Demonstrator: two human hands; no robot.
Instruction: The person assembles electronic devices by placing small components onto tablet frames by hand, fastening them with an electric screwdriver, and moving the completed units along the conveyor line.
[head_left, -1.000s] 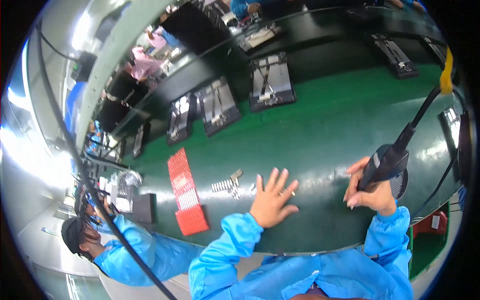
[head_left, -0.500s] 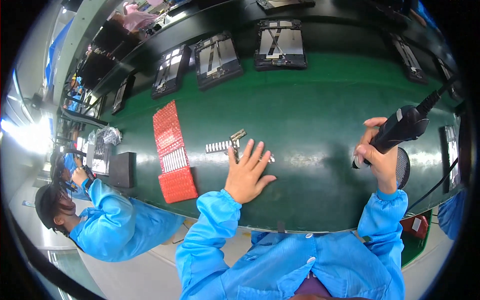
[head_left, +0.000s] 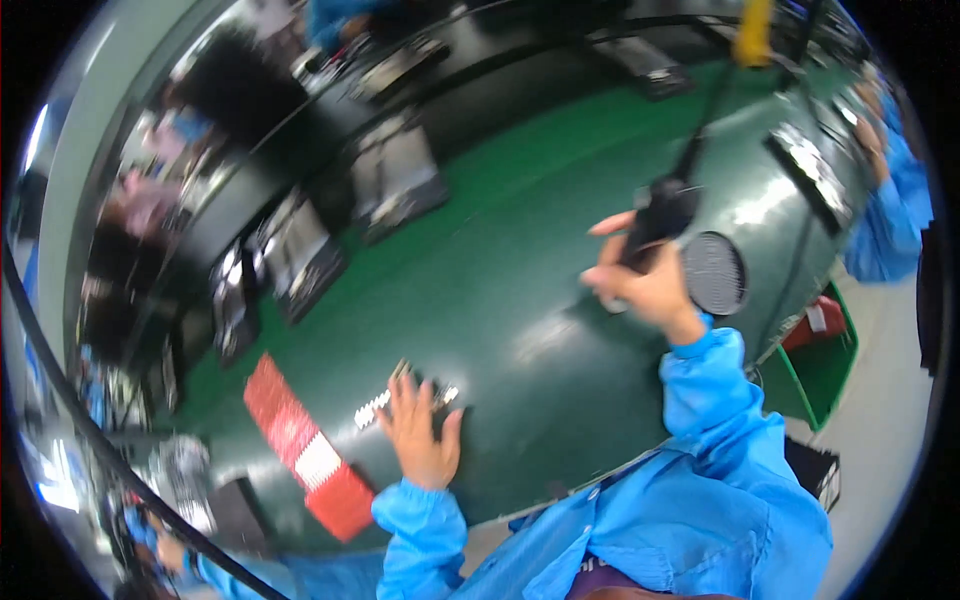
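On bench [head_left: 540, 425], metal row [head_left: 371, 410], slanting away rightward, just left of my spread left hand [head_left: 420, 442]; right hand [head_left: 648, 285], farther, grips tool [head_left: 664, 212].

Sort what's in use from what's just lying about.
Apparently in use:
- black corded tool, held in the right hand
- small metal parts, at the spread left hand; contact unclear

Apparently lying about:
- red bubble wrap
- dark round disc
- flat dark devices
- green bin
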